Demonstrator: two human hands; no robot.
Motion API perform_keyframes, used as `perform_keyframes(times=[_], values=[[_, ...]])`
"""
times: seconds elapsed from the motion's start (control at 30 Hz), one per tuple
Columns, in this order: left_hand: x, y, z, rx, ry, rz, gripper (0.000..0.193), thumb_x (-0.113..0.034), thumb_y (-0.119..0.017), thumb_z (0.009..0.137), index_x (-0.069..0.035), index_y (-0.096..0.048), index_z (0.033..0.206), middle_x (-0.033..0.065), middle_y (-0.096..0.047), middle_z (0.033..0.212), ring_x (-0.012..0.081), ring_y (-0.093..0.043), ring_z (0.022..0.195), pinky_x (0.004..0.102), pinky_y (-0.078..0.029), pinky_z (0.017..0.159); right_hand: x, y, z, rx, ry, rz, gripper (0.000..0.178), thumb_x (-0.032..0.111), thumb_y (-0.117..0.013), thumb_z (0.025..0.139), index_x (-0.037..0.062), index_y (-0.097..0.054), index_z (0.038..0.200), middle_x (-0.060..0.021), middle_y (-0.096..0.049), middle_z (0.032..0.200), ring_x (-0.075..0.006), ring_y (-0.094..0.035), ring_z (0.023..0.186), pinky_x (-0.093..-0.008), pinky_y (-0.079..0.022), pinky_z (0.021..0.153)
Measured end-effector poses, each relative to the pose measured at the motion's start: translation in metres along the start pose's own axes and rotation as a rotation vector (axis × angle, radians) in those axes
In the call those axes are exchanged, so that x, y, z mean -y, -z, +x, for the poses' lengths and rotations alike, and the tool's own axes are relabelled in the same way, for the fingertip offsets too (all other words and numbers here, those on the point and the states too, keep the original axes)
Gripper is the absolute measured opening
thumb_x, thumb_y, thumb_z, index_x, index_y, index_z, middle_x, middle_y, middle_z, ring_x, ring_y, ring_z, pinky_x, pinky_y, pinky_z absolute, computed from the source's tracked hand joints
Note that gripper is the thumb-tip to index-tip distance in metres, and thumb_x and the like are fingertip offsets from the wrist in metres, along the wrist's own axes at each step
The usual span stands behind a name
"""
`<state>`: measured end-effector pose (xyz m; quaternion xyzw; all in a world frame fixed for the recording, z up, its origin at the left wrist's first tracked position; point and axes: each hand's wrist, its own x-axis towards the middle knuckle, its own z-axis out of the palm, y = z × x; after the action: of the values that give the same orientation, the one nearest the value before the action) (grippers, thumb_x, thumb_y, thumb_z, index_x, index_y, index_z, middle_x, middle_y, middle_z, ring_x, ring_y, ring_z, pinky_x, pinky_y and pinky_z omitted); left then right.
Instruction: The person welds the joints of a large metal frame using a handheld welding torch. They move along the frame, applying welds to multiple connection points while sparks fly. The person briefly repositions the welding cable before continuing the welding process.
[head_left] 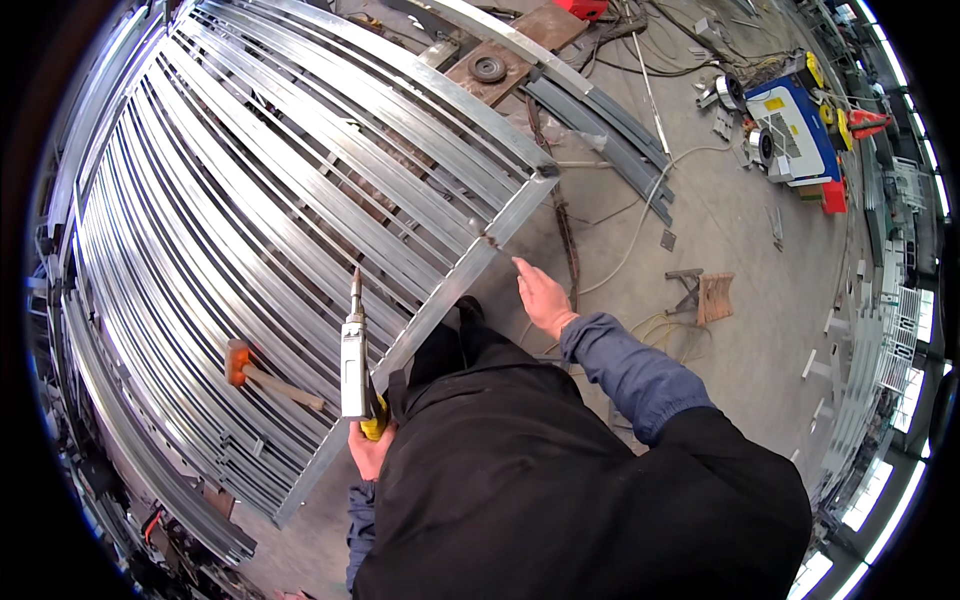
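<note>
A welding gun [354, 365] with a silver body, a copper-coloured nozzle and a yellow part at its base is in my left hand [370, 452]. My fingers close round its lower end, and the nozzle points away from me over a large frame of shiny metal bars [440, 300]. My right hand [542, 298] is held out flat with the fingers stretched, just right of the frame's end bar. It holds nothing, and I cannot tell whether the fingertips touch the bar. On the slats left of the gun lies a mallet [237, 362] with an orange-red head and a wooden handle.
A blue and white machine [795, 130] with wire spools stands at the far right. A small stool [715, 298] is on the floor to my right, with cables nearby. Grey metal profiles [620, 135] lie beyond the frame, beside a rusty plate [520, 50].
</note>
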<state>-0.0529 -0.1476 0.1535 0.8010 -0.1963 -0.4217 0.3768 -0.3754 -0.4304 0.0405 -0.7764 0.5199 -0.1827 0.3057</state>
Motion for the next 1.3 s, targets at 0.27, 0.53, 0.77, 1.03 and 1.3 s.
perform_keyframes(times=[0.27, 0.53, 0.77, 1.03, 1.3], values=[[-0.010, 0.002, -0.004, 0.020, -0.026, 0.043, 0.043, -0.002, -0.075, 0.081, 0.003, -0.062, 0.121, 0.0093, -0.072, 0.106, 0.0175, -0.067, 0.092, 0.0337, -0.053, 0.086, 0.002, 0.012, 0.005, 0.052, 0.011, 0.023, 0.040, 0.019, -0.053, 0.104, 0.0111, -0.052, 0.143, -0.0187, -0.068, 0.113, -0.0418, -0.066, 0.099, -0.0484, -0.055, 0.084], [-0.030, -0.005, -0.010, -0.018, 0.003, 0.050, 0.043, 0.000, -0.074, 0.081, 0.003, -0.061, 0.122, 0.0085, -0.072, 0.106, 0.0175, -0.067, 0.092, 0.0333, -0.053, 0.086, 0.017, 0.027, 0.029, -0.251, 0.083, 0.089, 0.045, 0.019, -0.053, 0.104, 0.0104, -0.048, 0.148, -0.0227, -0.068, 0.114, -0.0429, -0.066, 0.101, -0.0499, -0.054, 0.085], [-0.019, -0.002, -0.004, 0.002, 0.005, 0.110, 0.039, -0.001, -0.073, 0.080, 0.004, -0.061, 0.117, 0.0086, -0.071, 0.101, 0.0157, -0.065, 0.089, 0.0332, -0.053, 0.083, -0.029, 0.032, 0.041, -0.086, -0.036, -0.025, 0.051, 0.019, -0.054, 0.103, 0.0112, -0.046, 0.152, -0.0225, -0.069, 0.113, -0.0437, -0.066, 0.101, -0.0502, -0.054, 0.086], [-0.031, -0.007, -0.003, -0.014, -0.059, 0.153, 0.037, -0.002, -0.072, 0.080, 0.004, -0.061, 0.115, 0.0084, -0.070, 0.097, 0.0158, -0.064, 0.085, 0.0326, -0.053, 0.080, -0.037, 0.033, 0.044, -0.010, -0.152, -0.047, 0.052, 0.021, -0.053, 0.104, 0.0172, -0.044, 0.155, -0.0219, -0.068, 0.113, -0.0441, -0.065, 0.099, -0.0512, -0.053, 0.084], [-0.022, -0.007, -0.001, -0.023, -0.056, 0.127, 0.039, -0.001, -0.072, 0.079, 0.003, -0.061, 0.117, 0.0073, -0.069, 0.096, 0.0155, -0.063, 0.084, 0.0323, -0.053, 0.079, -0.026, 0.040, 0.045, 0.058, -0.153, -0.086, 0.051, 0.023, -0.052, 0.105, 0.0175, -0.044, 0.155, -0.0211, -0.068, 0.113, -0.0434, -0.065, 0.098, -0.0519, -0.053, 0.082]])
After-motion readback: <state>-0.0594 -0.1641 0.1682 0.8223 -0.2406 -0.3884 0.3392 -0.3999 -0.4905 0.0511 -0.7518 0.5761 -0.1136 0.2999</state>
